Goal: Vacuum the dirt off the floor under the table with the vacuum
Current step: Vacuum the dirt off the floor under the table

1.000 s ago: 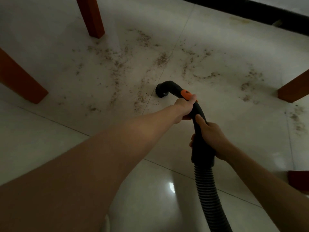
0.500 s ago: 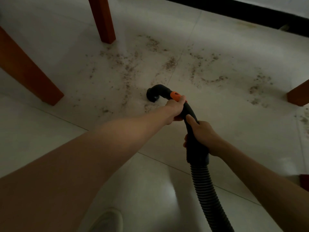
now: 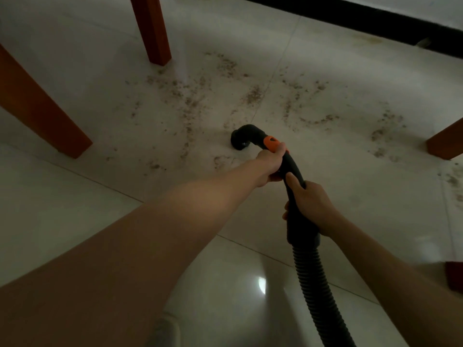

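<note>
Both hands [image 3: 271, 166] on vacuum [image 3: 293, 171], over dirt [image 3: 253, 95]

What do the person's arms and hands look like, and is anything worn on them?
Both arms are bare as far as the view shows: no sleeves, gloves, watch, rings or bracelets appear on the left hand or the right hand. The light is dim, so small marks cannot be told.

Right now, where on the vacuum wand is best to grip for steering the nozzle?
Grip the curved black handle, from above and behind, as both hands do: left hand just below the orange button, right hand above the ribbed hose. The rigid section is likely easier to steer than the flexible hose.
</note>
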`<move>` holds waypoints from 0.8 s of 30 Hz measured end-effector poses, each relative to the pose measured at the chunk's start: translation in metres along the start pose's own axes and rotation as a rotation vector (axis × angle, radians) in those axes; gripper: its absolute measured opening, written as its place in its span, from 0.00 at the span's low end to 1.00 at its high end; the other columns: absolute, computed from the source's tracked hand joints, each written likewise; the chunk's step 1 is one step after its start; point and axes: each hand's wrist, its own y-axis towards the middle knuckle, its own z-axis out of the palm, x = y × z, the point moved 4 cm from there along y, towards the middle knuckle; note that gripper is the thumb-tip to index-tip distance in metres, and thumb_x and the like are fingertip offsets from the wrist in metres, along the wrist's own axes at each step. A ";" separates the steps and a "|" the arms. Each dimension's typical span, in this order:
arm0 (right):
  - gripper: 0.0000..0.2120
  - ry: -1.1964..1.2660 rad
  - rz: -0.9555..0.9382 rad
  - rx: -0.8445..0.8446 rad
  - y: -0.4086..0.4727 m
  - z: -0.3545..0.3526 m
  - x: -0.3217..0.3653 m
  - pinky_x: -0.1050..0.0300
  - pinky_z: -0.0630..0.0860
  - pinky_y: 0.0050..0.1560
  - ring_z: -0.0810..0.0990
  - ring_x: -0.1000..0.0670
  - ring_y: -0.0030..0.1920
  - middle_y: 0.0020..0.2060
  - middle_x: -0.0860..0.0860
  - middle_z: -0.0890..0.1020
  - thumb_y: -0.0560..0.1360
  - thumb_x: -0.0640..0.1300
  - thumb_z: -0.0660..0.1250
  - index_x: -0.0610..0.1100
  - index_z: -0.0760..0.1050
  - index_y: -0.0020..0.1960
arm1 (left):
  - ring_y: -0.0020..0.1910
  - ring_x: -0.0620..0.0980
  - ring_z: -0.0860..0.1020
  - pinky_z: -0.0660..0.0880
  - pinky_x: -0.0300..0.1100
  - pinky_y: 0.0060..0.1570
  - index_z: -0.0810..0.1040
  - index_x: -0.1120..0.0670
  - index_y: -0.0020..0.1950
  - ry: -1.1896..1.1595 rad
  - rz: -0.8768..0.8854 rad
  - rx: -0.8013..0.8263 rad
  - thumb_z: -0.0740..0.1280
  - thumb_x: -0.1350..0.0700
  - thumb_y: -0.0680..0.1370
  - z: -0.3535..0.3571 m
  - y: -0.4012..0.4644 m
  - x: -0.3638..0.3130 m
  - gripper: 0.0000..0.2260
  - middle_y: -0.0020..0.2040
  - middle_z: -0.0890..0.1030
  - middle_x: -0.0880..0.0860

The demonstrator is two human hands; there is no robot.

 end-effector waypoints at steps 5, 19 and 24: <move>0.21 0.022 0.040 -0.043 -0.001 -0.024 -0.020 0.56 0.78 0.31 0.82 0.43 0.30 0.34 0.41 0.81 0.80 0.57 0.56 0.38 0.72 0.47 | 0.53 0.54 0.74 0.76 0.43 0.45 0.65 0.62 0.67 0.002 -0.003 0.067 0.56 0.46 0.81 0.034 0.001 0.004 0.22 0.55 0.73 0.58; 0.23 0.115 0.108 0.043 -0.032 -0.021 -0.050 0.59 0.76 0.27 0.81 0.46 0.27 0.33 0.40 0.81 0.81 0.56 0.55 0.35 0.72 0.48 | 0.53 0.55 0.75 0.76 0.44 0.45 0.67 0.61 0.66 0.147 -0.041 0.039 0.51 0.45 0.82 0.054 -0.007 0.040 0.22 0.58 0.75 0.58; 0.23 0.129 0.088 0.081 -0.037 -0.010 -0.045 0.58 0.76 0.27 0.81 0.46 0.27 0.31 0.41 0.81 0.81 0.56 0.54 0.36 0.72 0.48 | 0.54 0.55 0.75 0.77 0.45 0.50 0.61 0.61 0.71 0.144 -0.075 -0.021 0.51 0.44 0.82 0.043 -0.013 0.045 0.25 0.60 0.74 0.58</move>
